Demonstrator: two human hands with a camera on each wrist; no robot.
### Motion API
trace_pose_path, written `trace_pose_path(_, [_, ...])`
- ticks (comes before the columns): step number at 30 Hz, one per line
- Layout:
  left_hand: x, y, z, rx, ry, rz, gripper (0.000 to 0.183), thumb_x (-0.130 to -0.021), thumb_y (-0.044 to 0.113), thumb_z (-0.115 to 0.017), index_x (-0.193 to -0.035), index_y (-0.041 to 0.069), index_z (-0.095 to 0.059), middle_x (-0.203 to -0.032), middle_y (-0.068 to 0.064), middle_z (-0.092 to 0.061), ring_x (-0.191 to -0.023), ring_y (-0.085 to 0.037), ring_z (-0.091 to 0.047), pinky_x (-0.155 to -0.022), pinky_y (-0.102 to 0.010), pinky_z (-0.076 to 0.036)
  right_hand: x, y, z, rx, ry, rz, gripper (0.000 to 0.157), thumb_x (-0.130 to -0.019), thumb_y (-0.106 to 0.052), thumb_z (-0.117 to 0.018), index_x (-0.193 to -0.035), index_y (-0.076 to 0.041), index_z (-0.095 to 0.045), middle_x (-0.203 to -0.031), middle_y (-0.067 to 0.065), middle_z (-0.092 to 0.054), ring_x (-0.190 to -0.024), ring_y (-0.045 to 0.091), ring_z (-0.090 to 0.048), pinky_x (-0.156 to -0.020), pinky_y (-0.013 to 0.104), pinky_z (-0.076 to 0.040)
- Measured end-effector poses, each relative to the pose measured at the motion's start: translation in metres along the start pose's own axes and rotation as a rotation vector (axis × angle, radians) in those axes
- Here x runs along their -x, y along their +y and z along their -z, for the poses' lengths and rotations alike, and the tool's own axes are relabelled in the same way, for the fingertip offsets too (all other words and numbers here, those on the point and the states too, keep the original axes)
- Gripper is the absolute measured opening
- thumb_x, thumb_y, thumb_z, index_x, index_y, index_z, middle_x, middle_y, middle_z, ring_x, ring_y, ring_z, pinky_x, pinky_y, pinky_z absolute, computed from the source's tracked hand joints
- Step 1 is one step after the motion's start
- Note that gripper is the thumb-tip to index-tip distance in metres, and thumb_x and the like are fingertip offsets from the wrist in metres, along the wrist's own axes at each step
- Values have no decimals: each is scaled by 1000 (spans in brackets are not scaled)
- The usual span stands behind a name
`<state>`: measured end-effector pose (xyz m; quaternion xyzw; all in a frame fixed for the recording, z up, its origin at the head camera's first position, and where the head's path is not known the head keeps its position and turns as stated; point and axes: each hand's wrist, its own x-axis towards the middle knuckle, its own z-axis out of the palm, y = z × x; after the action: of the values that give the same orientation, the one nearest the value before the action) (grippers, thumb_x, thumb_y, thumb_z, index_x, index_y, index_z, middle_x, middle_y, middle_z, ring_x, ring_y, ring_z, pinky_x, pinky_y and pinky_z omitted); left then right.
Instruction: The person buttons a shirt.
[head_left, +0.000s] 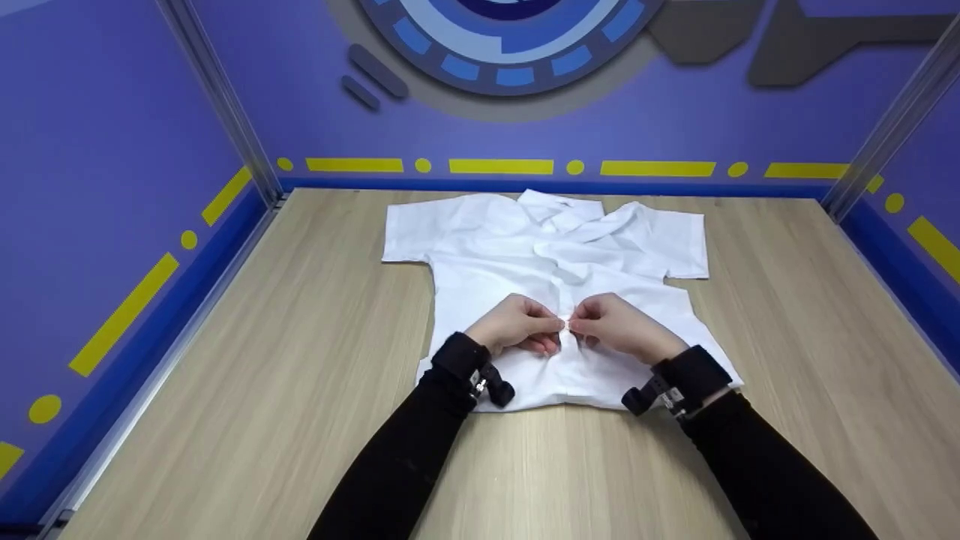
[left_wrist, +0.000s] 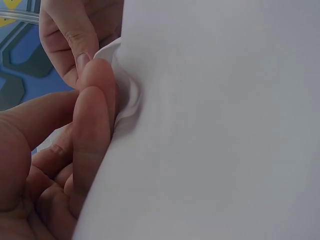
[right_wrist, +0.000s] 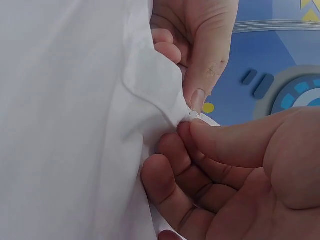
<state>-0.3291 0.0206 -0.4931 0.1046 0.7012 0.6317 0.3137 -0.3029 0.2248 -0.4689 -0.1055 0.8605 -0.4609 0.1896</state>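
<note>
A white short-sleeved shirt (head_left: 487,277) lies front up on the table, its collar (head_left: 559,214) at the far side. At the lower middle of its front, my left hand (head_left: 517,324) and right hand (head_left: 619,328) meet, fingertips almost touching. Each one pinches the front edge (right_wrist: 155,90) between thumb and fingers, lifting the cloth into a small fold. In the right wrist view, what looks like a small white button (right_wrist: 194,115) shows between the two thumbs. The fingers cover most of it, and whether it sits in a buttonhole cannot be told.
The wooden table (head_left: 322,322) extends on both sides of the shirt and in front of it. Blue panels (head_left: 495,135) with yellow marks wall it in at the back, left and right. Metal posts (head_left: 225,97) stand at the back corners.
</note>
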Motion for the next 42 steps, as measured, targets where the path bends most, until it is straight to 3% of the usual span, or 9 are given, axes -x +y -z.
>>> trace_pose_path(12, [0, -1, 0, 27, 17, 8, 13, -84, 12, -76, -92, 3, -72, -73, -9, -71, -58, -11, -67, -55, -20, -55, 1, 0, 2, 13, -35, -18, 14, -94, -15, -61, -93, -2, -66, -79, 9, -64, -70, 18, -56, -58, 22, -41])
trace_pose_path(22, [1, -1, 1, -25, -4, 0, 11, -84, 12, -76, -90, 3, -74, -71, -9, -71, -57, -11, -66, -53, -21, -55, 2, -1, 2, 13, -62, -23, 17, -93, -18, -64, -93, -2, -67, -77, 6, -64, -67, 16, -54, -57, 22, -40])
trace_pose_path(30, [3, -1, 4, -26, 4, -3, 16, -82, 17, -78, -90, 4, -75, -73, -9, -71, -57, -11, -66, -53, -21, -55, 5, -9, 4, 4, -70, -32, 23, -94, -18, -63, -99, 4, -67, -84, 13, -66, -69, 21, -55, -60, 26, -43])
trace_pose_path(34, [9, 10, 10, -104, 39, 10, 23, -81, 25, -79, -90, 5, -74, -79, -10, -71, -62, -14, -66, -57, -25, -57, 5, -5, 14, 52, -43, -12, 28, -92, -31, -66, -99, -4, -69, -91, 12, -68, -73, 23, -60, -65, 28, -46])
trace_pose_path(38, [21, 27, 24, -217, 68, -9, 23, -83, 25, -77, -95, 7, -72, -89, -9, -71, -74, -21, -69, -69, -34, -59, 13, -2, 35, 139, 53, 22, 31, -91, -39, -66, -99, -10, -69, -96, 11, -67, -83, 24, -60, -72, 31, -46])
trace_pose_path(42, [37, 38, 48, -453, 132, -108, 31, -83, 22, -77, -108, 5, -67, -105, -10, -68, -96, -27, -65, -85, -39, -54, 26, 11, 59, 271, 162, 80, 33, -89, -44, -68, -104, -15, -65, -109, 7, -64, -99, 26, -56, -82, 38, -45])
